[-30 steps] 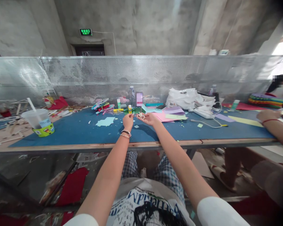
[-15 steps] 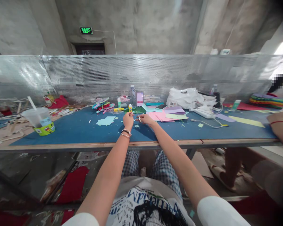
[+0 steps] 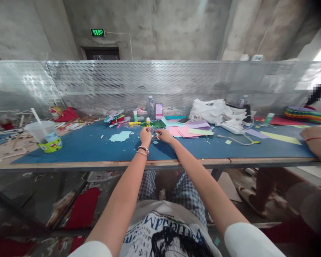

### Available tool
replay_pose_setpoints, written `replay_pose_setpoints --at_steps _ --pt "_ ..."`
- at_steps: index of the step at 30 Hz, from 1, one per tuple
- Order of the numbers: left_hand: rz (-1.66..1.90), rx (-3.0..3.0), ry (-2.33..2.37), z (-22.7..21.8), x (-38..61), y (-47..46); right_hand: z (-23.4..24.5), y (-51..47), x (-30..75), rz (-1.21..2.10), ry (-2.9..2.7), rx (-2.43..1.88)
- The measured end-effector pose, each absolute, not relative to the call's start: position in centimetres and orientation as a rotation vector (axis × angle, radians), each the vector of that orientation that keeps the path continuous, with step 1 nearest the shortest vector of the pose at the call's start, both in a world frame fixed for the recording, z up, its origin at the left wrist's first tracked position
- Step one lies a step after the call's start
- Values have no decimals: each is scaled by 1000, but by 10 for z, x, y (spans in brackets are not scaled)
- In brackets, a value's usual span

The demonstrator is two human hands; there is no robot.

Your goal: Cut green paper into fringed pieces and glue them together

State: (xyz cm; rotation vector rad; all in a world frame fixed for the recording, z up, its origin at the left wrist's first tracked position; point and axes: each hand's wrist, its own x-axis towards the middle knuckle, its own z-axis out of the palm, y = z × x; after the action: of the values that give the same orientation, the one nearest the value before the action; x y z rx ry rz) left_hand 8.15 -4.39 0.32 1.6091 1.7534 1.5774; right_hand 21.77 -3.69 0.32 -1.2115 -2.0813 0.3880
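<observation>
My left hand (image 3: 146, 136) hovers over the blue table mat (image 3: 101, 150), its fingers pinched together. Whatever lies between those fingertips is too small to name. A yellow glue stick (image 3: 148, 122) with a white top shows just beyond them. My right hand (image 3: 164, 136) is close by on the right, fingers curled around a small pale and dark thing (image 3: 157, 135) whose kind I cannot make out. Under the hands, tiny paper scraps (image 3: 155, 142) are scattered. Pink paper sheets (image 3: 184, 131) lie right of my right hand, and light blue paper pieces (image 3: 120, 136) left of my left hand.
A plastic cup with a straw (image 3: 45, 134) stands at the left, near wooden sticks. Behind the hands are a propped phone (image 3: 158, 111) and a water bottle (image 3: 150, 106). A white plastic bag (image 3: 208, 111) and power strip (image 3: 232, 128) sit right. Another person's hand (image 3: 314, 134) is far right.
My right fingers have turned slightly around the small thing, and a dark part of it now shows. My left hand stays nearly where it was. The view has tilted a little.
</observation>
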Motion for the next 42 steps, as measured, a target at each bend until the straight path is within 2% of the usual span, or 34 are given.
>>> replay_pose_setpoints --at_steps 13,21,29,36,42 --pt "1556 1459 1562 -8 82 -25 4 -40 220 283 -2124 -1238" --pt "1507 1244 1399 6 88 -42 3 -36 222 149 -2157 -1254" --pt "1525 1142 1150 17 92 -51 4 -38 221 281 -2102 -1237" --pt "1660 1145 1175 16 91 -50 9 -47 220 47 -2212 -1146" --pt "1744 974 1086 13 90 -48 9 -49 218 -5 -2272 -1164"
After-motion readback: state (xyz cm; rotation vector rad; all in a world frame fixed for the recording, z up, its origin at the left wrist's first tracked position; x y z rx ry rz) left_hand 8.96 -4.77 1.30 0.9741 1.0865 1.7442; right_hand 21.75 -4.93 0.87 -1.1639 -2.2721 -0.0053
